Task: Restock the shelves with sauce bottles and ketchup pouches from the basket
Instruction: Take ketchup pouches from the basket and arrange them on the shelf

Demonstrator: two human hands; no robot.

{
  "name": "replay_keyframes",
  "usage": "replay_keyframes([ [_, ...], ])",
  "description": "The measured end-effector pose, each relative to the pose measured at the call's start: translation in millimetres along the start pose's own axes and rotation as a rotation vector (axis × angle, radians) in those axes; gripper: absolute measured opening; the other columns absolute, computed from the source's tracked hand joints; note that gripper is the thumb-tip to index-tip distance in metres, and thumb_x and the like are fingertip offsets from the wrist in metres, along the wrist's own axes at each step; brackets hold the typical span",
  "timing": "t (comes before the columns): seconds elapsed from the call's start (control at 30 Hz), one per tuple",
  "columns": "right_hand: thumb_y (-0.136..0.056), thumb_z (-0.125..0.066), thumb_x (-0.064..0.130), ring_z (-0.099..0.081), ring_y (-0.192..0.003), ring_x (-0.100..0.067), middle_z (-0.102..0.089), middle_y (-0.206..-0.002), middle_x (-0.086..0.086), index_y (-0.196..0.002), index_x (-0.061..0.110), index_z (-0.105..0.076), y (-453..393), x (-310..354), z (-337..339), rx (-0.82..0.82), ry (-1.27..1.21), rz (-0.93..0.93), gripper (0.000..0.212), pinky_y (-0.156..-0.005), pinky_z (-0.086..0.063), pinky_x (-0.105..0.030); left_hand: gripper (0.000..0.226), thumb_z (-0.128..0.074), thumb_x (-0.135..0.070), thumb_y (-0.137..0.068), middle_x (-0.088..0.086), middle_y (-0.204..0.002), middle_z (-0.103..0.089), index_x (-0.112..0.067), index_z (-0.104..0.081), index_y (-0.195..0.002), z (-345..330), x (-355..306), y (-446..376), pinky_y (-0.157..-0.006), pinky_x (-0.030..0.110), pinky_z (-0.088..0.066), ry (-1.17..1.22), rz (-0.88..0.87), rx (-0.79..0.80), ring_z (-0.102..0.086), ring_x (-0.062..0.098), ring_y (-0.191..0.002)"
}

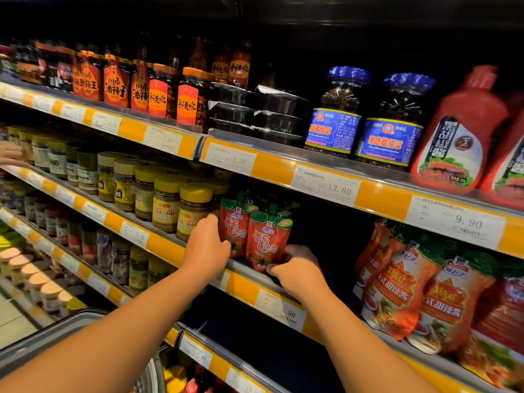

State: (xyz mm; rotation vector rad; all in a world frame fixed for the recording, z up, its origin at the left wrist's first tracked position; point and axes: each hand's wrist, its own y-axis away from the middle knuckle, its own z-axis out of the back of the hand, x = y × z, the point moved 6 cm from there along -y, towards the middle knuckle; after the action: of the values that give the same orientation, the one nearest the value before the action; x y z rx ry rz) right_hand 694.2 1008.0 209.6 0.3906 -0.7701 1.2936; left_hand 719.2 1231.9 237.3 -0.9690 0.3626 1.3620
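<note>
Two small red ketchup pouches with green tops stand side by side on the middle shelf [246, 282]. My left hand [206, 246] rests against the left side of the left pouch [236, 225], fingers curved round its edge. My right hand [297, 272] pinches the lower right corner of the right pouch [268, 239] with fingertips and thumb. More pouches of the same kind stand behind these two. The basket is out of sight.
Yellow-lidded jars [195, 211] crowd the shelf left of the pouches. A dark gap [331, 251] lies to their right, then larger red sauce pouches [402, 287]. Blue-lidded jars [337, 114] and red squeeze bottles [459, 131] stand above. Another person's hand [11, 154] shows at far left.
</note>
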Motion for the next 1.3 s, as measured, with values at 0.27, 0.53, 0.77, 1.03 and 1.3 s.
replay_keyframes([
  [0.27,-0.049,-0.078,0.078,-0.06,-0.069,0.008,-0.058,-0.06,0.041,-0.071,0.067,-0.061,0.7,7.3,-4.0,0.029,-0.062,0.007,0.03,-0.055,-0.041,-0.015,0.021,-0.071,-0.015,-0.093,0.003,-0.108,-0.047,-0.017,-0.051,-0.1,-2.8,-3.7,0.6,-0.073,0.038,-0.049,-0.058,0.004,-0.039,-0.053,0.024,-0.089],
  [0.53,-0.055,-0.07,0.083,-0.06,-0.071,0.004,-0.052,-0.058,0.049,-0.07,0.08,-0.053,-14.7,6.3,-12.7,0.05,-0.008,0.009,0.022,-0.057,-0.04,-0.02,0.031,-0.07,-0.009,-0.085,0.002,-0.083,-0.048,-0.017,-0.043,-0.073,-15.0,-9.4,-5.3,-0.051,0.031,-0.034,-0.195,0.029,0.029,-0.05,0.022,-0.068],
  [0.77,-0.043,-0.053,0.092,-0.059,-0.071,0.002,-0.05,-0.056,0.05,-0.071,0.083,-0.049,-30.6,1.9,-20.4,0.033,0.009,0.024,0.03,-0.058,-0.04,-0.021,0.022,-0.067,-0.008,-0.087,0.005,-0.081,-0.052,-0.013,-0.045,-0.085,-20.8,-12.8,-13.7,-0.059,0.036,-0.046,-0.233,0.031,0.092,-0.053,0.029,-0.073],
  [1.03,-0.063,-0.065,0.081,-0.057,-0.067,-0.001,-0.053,-0.059,0.031,-0.073,0.061,-0.064,-37.1,-0.8,-17.3,-0.02,0.045,-0.009,0.023,-0.06,-0.043,-0.024,0.034,-0.069,-0.017,-0.091,0.016,-0.119,-0.064,-0.015,-0.054,-0.122,-29.6,-12.1,-21.0,-0.079,0.044,-0.056,-0.296,0.059,0.155,-0.064,0.039,-0.106],
  [1.3,-0.071,-0.066,0.078,-0.068,-0.081,-0.014,-0.072,-0.093,0.015,-0.11,0.035,-0.07,-39.5,-2.5,-17.6,-0.03,0.13,-0.092,0.058,-0.078,-0.06,-0.037,0.041,-0.069,-0.015,-0.09,0.014,-0.128,-0.063,-0.016,-0.056,-0.129,-36.9,-10.1,-32.8,-0.09,0.045,-0.057,-0.37,0.032,0.24,-0.063,0.038,-0.116],
])
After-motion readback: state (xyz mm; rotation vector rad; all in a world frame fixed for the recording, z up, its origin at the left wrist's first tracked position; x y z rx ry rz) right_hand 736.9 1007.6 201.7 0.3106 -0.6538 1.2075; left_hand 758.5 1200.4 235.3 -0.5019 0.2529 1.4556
